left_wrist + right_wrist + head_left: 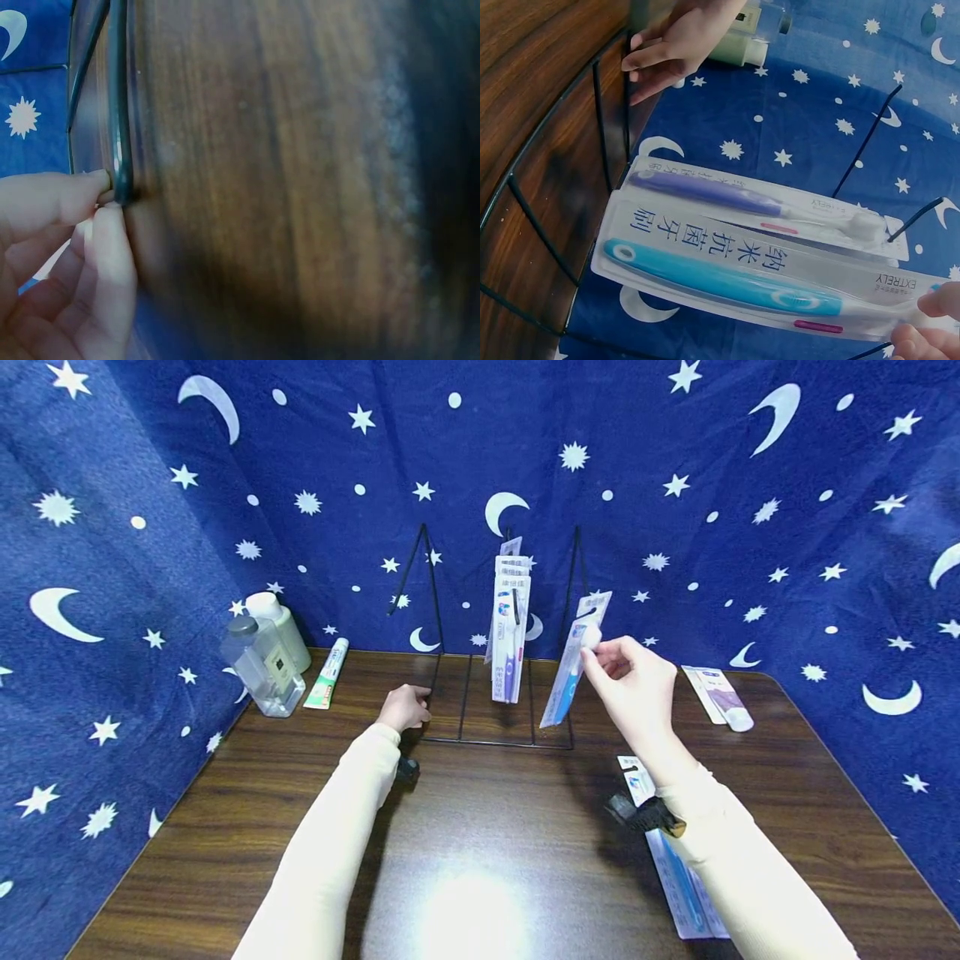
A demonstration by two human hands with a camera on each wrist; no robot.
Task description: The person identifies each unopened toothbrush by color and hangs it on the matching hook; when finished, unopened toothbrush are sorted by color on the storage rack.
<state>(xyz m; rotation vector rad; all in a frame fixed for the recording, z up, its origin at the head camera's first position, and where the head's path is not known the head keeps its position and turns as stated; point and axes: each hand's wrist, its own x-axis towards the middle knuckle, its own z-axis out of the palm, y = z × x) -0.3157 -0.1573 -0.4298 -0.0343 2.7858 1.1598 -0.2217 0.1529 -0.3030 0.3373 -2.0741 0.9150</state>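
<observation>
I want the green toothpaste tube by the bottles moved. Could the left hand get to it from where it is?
Probably yes. The left hand grips the wire rack's base corner, and the toothpaste tube lies just to its left on bare table, nothing between. It must let go of the rack first.

Right hand's fingertips (930, 322) pinch the top end of a blue toothbrush pack (742, 277). Just beyond it hangs a purple toothbrush pack (757, 199) on a black wire rack (540, 232). Farther off, the left hand (679, 41) touches the rack's frame.
</observation>
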